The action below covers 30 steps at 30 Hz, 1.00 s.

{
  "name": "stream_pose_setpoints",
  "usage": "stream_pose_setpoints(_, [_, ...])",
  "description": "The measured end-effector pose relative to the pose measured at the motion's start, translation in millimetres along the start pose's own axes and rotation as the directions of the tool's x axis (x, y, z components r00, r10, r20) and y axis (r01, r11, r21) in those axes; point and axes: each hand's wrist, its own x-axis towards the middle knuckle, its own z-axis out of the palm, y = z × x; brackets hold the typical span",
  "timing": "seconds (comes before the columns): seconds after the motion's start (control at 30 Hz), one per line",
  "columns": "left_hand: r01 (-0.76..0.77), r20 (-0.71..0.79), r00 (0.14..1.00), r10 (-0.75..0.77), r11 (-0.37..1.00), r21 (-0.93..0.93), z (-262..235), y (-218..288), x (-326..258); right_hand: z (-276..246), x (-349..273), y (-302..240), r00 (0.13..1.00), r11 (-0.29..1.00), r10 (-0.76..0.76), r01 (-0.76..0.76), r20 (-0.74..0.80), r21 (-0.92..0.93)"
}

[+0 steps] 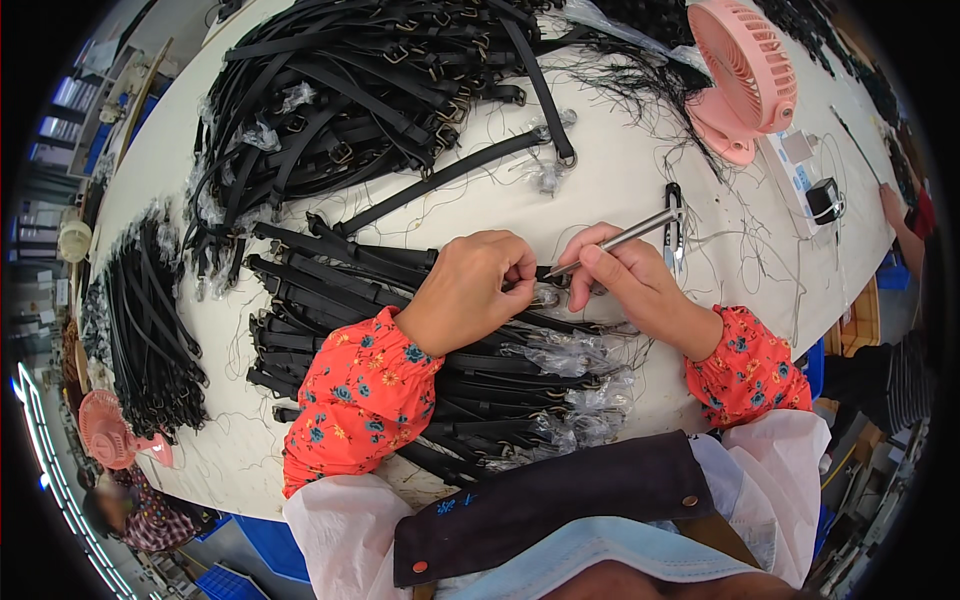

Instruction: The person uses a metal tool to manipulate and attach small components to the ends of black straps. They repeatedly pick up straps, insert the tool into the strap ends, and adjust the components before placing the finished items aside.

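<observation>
A slim silver tool [630,238] was held in the right hand [635,285], gripped between thumb and fingers, with its tip slanted down toward the left hand [472,285]. The fingers of the left hand were curled and drawn narrow near that tip; whether a strap was pinched between them could not be told. Both hands were held above a spread of black straps [330,285], which was laid in rough rows between the middle of the table [620,160] and its near edge. Their right ends were partly covered by clear plastic wrap [585,395].

A larger heap of buckled straps [340,95] was piled toward the far edge, left of the middle, and a narrower black bundle [150,330] was placed along the left edge. Black-handled snips [673,225] were set down just beyond the right hand. Toward the far right corner a pink fan [740,70] was stood, with a white power strip [785,180] and a black adapter [823,201] placed near it by the right edge. A second pink fan [108,430] was seen at the near left corner. Loose threads were scattered over the tabletop.
</observation>
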Motion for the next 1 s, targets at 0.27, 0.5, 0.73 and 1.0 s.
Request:
stream_pose_setpoints(0.27, [0.003, 0.013, 1.0, -0.003, 1.0, -0.009, -1.2, -0.9, -0.2, 0.2, -0.1, 0.5, 1.0, 1.0, -0.003, 0.003, 0.001, 0.006])
stream_pose_setpoints(0.5, [0.022, 0.002, 1.0, -0.022, 1.0, -0.022, -2.0, 1.7, 0.2, -0.1, 0.6, 0.0, 1.0, 1.0, -0.005, 0.005, 0.013, 0.0])
stream_pose_setpoints(0.73, [0.148, 0.028, 0.989, -0.145, 0.979, -0.139, -9.3, -4.3, 0.8, -1.3, 1.1, 1.6, 0.999, 0.998, -0.04, 0.04, 0.01, -0.043])
stream_pose_setpoints(1.0, [0.031, 0.107, 0.994, -0.016, 0.99, -0.14, -15.0, -3.4, -0.7, -4.8, 1.5, 10.0, 0.998, 0.995, -0.019, 0.024, -0.054, 0.1])
